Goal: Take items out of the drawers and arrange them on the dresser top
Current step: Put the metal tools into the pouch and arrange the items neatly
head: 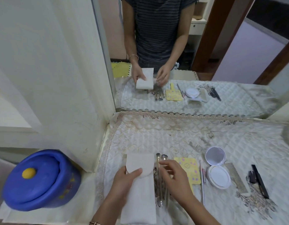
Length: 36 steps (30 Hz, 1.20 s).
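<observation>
A person's left hand point(124, 181) grips a white pouch point(138, 200) at the near edge of the desk point(230, 137), thumb pressed on the rounded flap and fingers curled beneath it. The pouch lies lengthwise, its flap end pointing toward the far edge. Just to its right, a bundle of makeup brushes point(158, 182) rests on the desk, heads pointing away from the person. The right hand point(174, 177) hovers over the bundle with fingers bent. The blur does not show whether they are gripping the brushes or only touching them.

Laid out in a row toward the right edge are a flat yellow card with purple spots point(191, 169), partly under the right hand; two slim pencils point(202, 181) just beside it; an open white compact point(219, 177), its round mirror lid tipped toward the far edge; a metal comb point(237, 179) lying at a slant; and, apart from it, a black comb point(260, 181) with a small dark item alongside.

Off the left edge stands a blue lidded tub point(41, 181) with a yellow knob point(28, 173).

A quilted cover with a lace border point(156, 113) runs to the far edge, where a wall mirror point(238, 54) reflects the hands, the pouch, the laid-out items and the person's striped shirt.
</observation>
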Each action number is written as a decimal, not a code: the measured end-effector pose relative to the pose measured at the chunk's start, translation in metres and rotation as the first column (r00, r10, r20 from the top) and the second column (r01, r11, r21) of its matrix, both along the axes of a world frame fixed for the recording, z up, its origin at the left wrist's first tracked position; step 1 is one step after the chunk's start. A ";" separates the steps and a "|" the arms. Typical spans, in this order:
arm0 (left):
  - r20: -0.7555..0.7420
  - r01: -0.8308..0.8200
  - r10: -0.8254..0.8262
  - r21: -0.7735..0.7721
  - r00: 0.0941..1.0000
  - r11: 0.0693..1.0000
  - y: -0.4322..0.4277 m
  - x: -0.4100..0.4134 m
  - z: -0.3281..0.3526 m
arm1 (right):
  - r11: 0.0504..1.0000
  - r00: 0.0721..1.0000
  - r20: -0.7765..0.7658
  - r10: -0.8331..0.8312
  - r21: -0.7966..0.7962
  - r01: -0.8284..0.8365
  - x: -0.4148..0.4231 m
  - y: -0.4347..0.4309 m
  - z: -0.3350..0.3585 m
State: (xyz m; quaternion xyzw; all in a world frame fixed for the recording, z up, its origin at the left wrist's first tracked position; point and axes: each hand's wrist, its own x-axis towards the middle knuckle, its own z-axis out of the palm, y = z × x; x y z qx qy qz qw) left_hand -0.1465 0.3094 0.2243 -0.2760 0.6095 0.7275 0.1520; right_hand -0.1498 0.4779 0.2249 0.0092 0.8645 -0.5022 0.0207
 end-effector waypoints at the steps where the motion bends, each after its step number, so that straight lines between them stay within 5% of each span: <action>1: -0.003 -0.015 0.015 -0.027 1.000 1.000 0.000 0.000 -0.005 | 1.000 0.999 0.043 -0.009 0.025 0.007 0.002 0.004 -0.004; 6: -0.020 -0.018 0.016 -0.132 1.000 0.991 0.001 -0.011 -0.020 | 0.976 0.972 0.208 -0.107 0.208 0.063 0.011 0.017 -0.021; 12: -0.166 0.121 -0.240 -0.524 0.956 0.843 0.010 -0.008 -0.046 | 0.925 0.957 0.287 -0.053 0.374 -0.061 0.019 0.003 -0.033; 16: -0.201 0.097 -0.583 -0.893 0.787 0.440 0.001 0.005 -0.063 | 0.940 0.969 0.247 -0.015 0.333 -0.070 0.016 -0.003 -0.035; 18: -0.051 0.143 -0.774 -0.973 0.631 0.181 -0.002 0.013 -0.073 | 0.957 0.974 0.225 0.015 0.278 -0.079 0.015 -0.006 -0.037; 20: 0.103 0.162 -0.815 -0.987 0.570 -0.010 -0.001 0.019 -0.083 | 0.963 0.976 0.215 0.042 0.253 -0.097 0.013 -0.007 -0.038; 28: 0.155 0.084 -0.813 -0.988 0.561 -0.131 0.011 0.007 -0.090 | 0.979 0.963 0.253 -0.096 0.198 0.046 0.015 -0.007 -0.042; 36: 0.143 0.026 -0.822 -0.988 0.551 -0.154 0.022 0.011 -0.087 | 0.940 0.972 0.177 -0.152 0.331 0.086 -0.003 -0.008 -0.036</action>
